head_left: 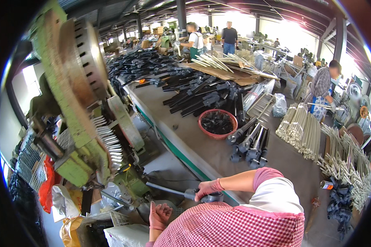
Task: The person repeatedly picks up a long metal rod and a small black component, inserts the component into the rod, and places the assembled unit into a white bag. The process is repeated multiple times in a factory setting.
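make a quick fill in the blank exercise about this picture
The dark tool is gripped by the person's ____ hand.
The round red basket holds small parts coloured ____.
The big machine at the left is painted ____.

Missing words: right; black; green.

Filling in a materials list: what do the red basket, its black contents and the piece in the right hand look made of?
Red basket: likely moulded plastic, low sheen; even colour, rounded rim.
Black contents: probably matte plastic; dull uniform black, though coated metal is possible.
Held piece: shaft looks like bare metal, silvery-grey; dark body could be plastic or painted metal.
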The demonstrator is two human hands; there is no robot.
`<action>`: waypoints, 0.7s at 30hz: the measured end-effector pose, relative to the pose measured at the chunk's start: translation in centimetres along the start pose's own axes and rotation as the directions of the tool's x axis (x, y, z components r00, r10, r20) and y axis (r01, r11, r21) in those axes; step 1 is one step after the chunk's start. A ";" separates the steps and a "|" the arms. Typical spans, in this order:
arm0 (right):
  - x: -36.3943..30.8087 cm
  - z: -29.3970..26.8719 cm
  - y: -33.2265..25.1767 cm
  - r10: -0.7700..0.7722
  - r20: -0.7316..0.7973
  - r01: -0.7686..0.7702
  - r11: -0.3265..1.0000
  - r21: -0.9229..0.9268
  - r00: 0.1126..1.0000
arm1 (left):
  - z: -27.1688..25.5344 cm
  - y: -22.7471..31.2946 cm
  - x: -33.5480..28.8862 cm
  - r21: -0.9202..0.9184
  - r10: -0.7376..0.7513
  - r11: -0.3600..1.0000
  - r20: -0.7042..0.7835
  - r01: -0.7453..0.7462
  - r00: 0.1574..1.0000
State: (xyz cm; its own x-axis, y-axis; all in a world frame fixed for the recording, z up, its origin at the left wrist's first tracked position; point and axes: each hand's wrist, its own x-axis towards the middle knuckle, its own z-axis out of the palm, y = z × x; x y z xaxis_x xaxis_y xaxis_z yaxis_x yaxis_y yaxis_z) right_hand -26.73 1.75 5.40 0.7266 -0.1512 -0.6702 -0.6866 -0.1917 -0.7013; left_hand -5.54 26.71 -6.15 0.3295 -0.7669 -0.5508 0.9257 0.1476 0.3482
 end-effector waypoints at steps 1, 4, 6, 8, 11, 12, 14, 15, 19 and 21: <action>-0.7 -0.2 1.1 -0.045 0.018 0.046 0.997 -0.070 0.999 | 1.9 -1.6 0.5 -0.022 -0.038 0.999 0.029 0.038 0.999; -1.7 -0.1 3.2 -0.161 0.120 0.194 0.913 -0.358 0.980 | 5.8 -4.6 2.8 -0.149 0.120 0.982 0.021 -0.116 0.993; -1.8 0.1 3.6 -0.081 0.145 0.129 0.924 -0.360 0.986 | 6.6 -5.8 3.3 -0.147 0.247 0.955 -0.093 -0.259 0.965; -2.5 -0.2 3.5 -0.070 0.113 0.115 0.876 -0.468 0.991 | 6.9 -6.0 2.3 -0.150 0.296 0.930 -0.231 -0.335 0.927; -3.9 -1.2 2.3 -0.147 0.194 0.227 0.834 -0.503 0.970 | 7.2 -5.2 -1.5 0.134 0.525 0.847 -0.055 -0.514 0.850; -4.2 -1.8 1.7 -0.147 0.263 0.264 0.828 -0.494 0.954 | 7.2 -4.5 -2.9 0.052 0.592 0.805 -0.133 -0.591 0.795; -3.8 -1.5 -0.1 -0.148 0.397 0.356 0.776 -0.521 0.906 | 6.3 -4.7 -5.9 -0.174 0.631 0.666 -0.388 -0.726 0.672; -3.3 -1.4 -1.0 -0.176 0.441 0.414 0.737 -0.534 0.880 | 5.6 -4.3 -7.1 -0.236 0.662 0.663 -0.255 -0.710 0.704; 2.5 5.8 -5.3 -0.346 0.568 0.641 0.605 -0.472 0.746 | 0.7 -6.7 -12.3 -0.394 0.767 0.408 -0.341 -0.823 0.544; 3.8 9.2 -7.2 -0.238 0.672 0.624 0.662 -0.416 0.701 | -1.6 -7.5 -17.7 -0.338 0.764 0.339 -0.446 -0.878 0.467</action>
State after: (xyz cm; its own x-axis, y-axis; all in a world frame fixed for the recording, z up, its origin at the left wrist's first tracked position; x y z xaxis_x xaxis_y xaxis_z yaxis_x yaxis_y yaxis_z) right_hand -19.21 11.44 5.63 0.6577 0.5918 -0.4661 0.0081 -0.6243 -0.7812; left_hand -18.04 40.17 -0.29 0.9436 0.0333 -0.3295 0.0876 0.9344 0.3453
